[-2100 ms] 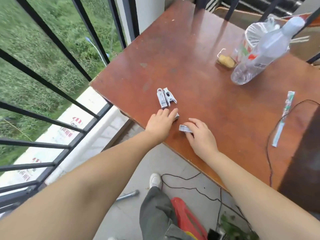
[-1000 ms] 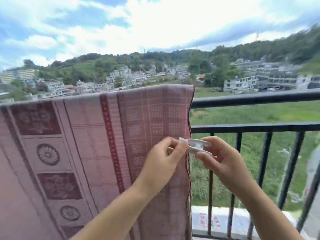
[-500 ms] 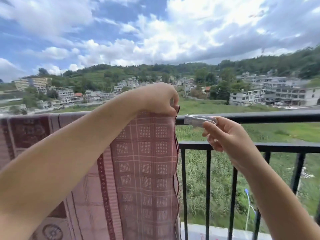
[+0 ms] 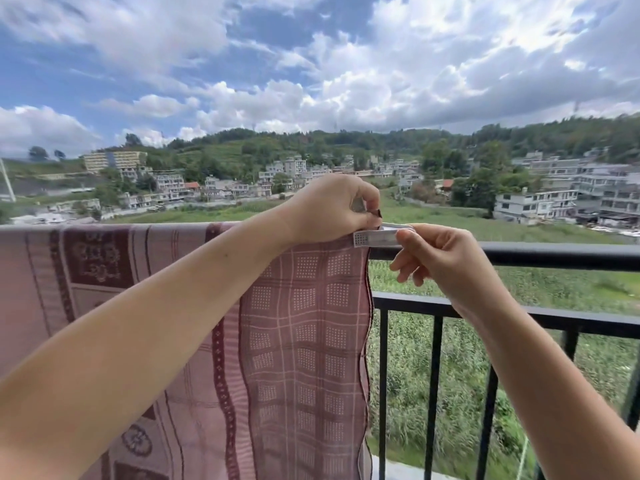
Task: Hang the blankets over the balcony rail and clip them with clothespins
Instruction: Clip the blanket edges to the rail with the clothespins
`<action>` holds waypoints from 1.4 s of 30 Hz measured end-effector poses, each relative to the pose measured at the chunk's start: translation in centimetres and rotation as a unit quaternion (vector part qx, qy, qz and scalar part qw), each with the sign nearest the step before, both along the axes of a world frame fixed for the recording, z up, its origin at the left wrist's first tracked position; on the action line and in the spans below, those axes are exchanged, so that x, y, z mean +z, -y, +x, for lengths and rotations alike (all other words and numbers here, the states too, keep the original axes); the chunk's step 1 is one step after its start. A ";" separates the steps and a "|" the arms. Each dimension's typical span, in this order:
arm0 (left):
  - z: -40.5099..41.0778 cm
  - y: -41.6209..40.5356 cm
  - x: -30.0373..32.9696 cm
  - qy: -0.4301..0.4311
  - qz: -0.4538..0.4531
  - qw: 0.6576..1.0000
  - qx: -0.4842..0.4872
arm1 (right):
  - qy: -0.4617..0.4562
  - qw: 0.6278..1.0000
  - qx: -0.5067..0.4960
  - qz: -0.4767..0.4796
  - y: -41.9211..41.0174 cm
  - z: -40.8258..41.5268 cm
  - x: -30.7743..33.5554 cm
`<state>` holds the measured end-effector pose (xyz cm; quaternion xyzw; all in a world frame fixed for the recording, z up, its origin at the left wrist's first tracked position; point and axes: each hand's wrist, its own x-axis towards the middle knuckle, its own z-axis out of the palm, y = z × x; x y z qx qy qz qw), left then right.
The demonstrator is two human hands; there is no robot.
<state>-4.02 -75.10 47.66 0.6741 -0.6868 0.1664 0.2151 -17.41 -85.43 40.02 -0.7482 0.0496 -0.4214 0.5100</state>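
My two bare forearms reach up from the bottom edge toward the balcony rail (image 4: 519, 251), which I take as my landmark. Draped over the rail, on its left stretch, hangs the blanket (image 4: 304, 341) — pink and maroon, with checks and dotted squares near its right edge, which falls straight down in front of the black bars. My left hand (image 4: 332, 209) sits on top of the rail at the blanket's upper right corner, its grip closed in a pinch on the cloth there; something pale shows between its fingers, but I cannot tell what. Just to the right, touching the rail's top, my right hand (image 4: 440, 261) has its grip clamped on a white clothespin (image 4: 375, 237), thumb and forefinger squeezing its right end while its left end meets the blanket's corner — whether its jaws have bitten yet I cannot tell. Beyond the rail lie a green field, pale buildings, wooded hills and a cloudy blue sky.
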 end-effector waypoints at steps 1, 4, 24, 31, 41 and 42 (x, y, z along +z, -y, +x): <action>-0.1 0.2 0.0 0.007 -0.007 1.000 0.002 | -0.001 1.000 0.016 0.019 0.2 0.0 0.0; -0.4 0.6 0.2 0.030 -0.009 1.000 0.001 | -0.022 0.995 0.064 0.067 0.8 -0.2 -0.2; -9.0 -3.1 -26.1 -0.550 -0.041 0.832 -0.057 | -0.138 0.938 0.140 0.285 -7.3 -4.5 -22.8; -6.3 -2.9 -29.9 -0.499 0.070 0.861 -0.071 | -0.115 0.902 0.041 0.414 -6.8 -7.8 -27.4; -5.2 4.9 -29.5 0.457 0.497 0.734 0.074 | -0.277 0.877 -0.072 0.385 -4.8 -8.6 -32.7; -5.6 5.7 -29.5 0.473 0.523 0.703 0.094 | -0.284 0.876 -0.064 0.384 -4.8 -8.4 -33.0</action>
